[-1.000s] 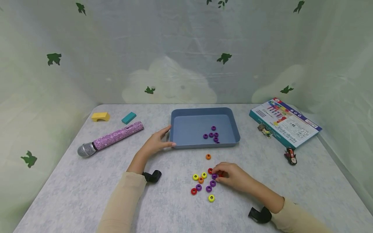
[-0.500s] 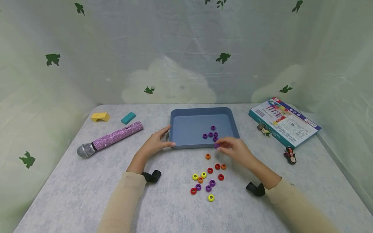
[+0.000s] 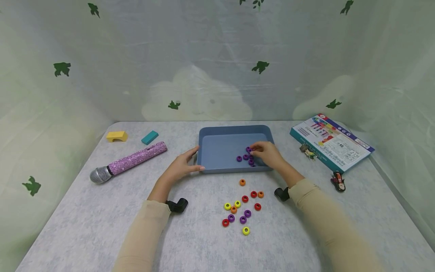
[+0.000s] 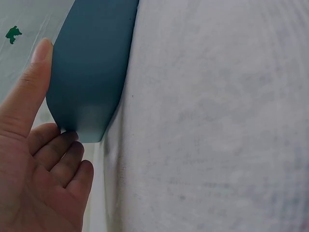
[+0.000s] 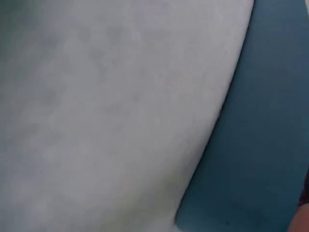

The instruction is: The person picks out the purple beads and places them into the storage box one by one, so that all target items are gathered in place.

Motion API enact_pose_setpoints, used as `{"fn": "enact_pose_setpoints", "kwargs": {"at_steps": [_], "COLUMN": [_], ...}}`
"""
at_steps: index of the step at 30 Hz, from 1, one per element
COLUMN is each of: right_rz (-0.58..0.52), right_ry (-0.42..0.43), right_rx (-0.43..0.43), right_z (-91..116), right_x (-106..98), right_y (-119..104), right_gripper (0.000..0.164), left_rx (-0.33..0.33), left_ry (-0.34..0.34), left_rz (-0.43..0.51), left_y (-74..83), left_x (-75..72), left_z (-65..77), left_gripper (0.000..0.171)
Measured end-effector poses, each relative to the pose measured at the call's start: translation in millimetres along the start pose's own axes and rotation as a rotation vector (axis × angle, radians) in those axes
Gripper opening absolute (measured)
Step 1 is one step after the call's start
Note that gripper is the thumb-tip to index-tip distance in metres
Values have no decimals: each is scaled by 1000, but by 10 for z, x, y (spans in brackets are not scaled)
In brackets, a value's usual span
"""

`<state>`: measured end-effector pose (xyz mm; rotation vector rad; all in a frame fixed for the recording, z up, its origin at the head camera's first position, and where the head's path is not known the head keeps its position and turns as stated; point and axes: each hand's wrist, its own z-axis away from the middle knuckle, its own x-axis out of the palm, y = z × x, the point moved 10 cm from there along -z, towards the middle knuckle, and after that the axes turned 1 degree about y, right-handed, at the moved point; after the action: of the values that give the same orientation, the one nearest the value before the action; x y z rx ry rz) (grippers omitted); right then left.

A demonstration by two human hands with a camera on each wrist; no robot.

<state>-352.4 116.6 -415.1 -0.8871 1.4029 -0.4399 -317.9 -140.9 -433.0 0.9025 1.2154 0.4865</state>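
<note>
Whether purple beads (image 3: 246, 157) are gripped by the right hand (image 3: 266, 153) is unclear. The tray (image 3: 221, 149) is touched by the spread left hand (image 3: 180, 166).

Pale-grey worktop (image 3: 85, 226) has glittery pink microphone (image 3: 136, 160) , yellow arched block (image 3: 117, 135), teal rectangular block (image 3: 150, 137) left; teal-edged printed box (image 3: 334, 141), two multicoloured figures (image 3: 338, 182) right.

The right hand's grip (image 3: 267, 154) partly hides the purple beads (image 3: 246, 158); the right sleeve (image 3: 331, 226), blurred, is cut by the bottom edge. The box's print (image 3: 346, 148) is illegible.
</note>
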Motion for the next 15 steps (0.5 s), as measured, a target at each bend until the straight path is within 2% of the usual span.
{"fn": "enact_pose_setpoints", "kwargs": {"at_steps": [3,5,7,11,15], "right_rz": [26,47,66,74,17], "right_ry": [-45,-64,-77,-83,-66], "right_rx": [37,61,81,103,31], "right_z": [-47,-63,-73,-75,3], "right_x": [83,115,139,149,97], "right_y": [39,54,68,71,-67], "right_gripper": [22,21,21,23,28], "left_rx": [2,3,0,-8,1], "left_ry": [-4,-4,-1,2,-4], "left_rz": [15,24,16,-14,-17], "left_y": [135,170,156,-23,-27], "left_x": [-13,-18,-18,1,9], "left_z": [61,77,71,-13,-26], "left_gripper": [82,81,81,84,85]}}
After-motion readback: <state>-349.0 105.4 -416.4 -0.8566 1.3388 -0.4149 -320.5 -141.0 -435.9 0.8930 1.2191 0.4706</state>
